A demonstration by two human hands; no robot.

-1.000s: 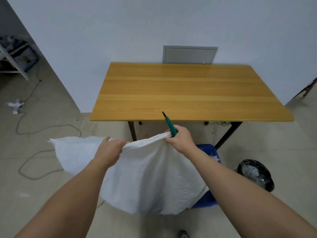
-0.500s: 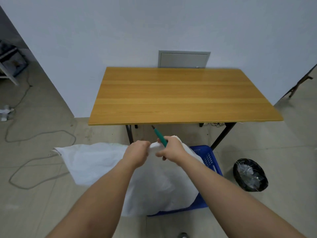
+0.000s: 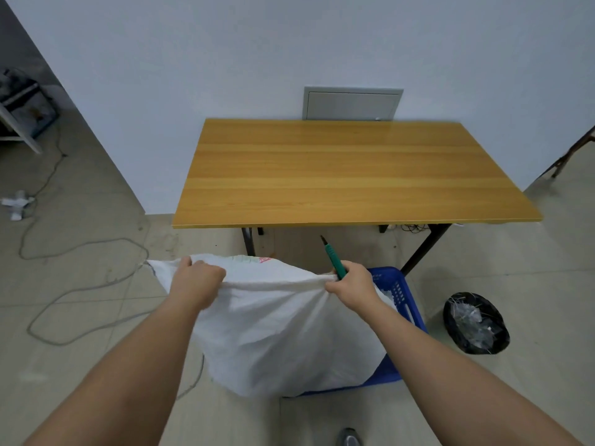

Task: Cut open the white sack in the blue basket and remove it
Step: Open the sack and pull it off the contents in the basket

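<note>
Both hands grip the top edge of the white sack (image 3: 283,333), and I hold it stretched between them over the blue basket (image 3: 404,304). My left hand (image 3: 199,280) is bunched around the cloth; my right hand (image 3: 352,283) pinches the edge while also clutching a green-handled cutter (image 3: 335,260), tip pointing up and away. That double hold worries me: if the cloth slips, the tip could swing toward my left hand (or the cutter could drop into the basket). The sack's bottom hangs in the basket, so I judge a hasty lift could drag the basket along or spill whatever is left inside. Just right of the basket sits a black bin bag (image 3: 476,323) on the tiled floor (image 3: 80,317), and a loose cable (image 3: 80,252) snakes to the left, a tripping risk. Beyond stands a wooden table (image 3: 347,175) against a white wall (image 3: 289,43).
</note>
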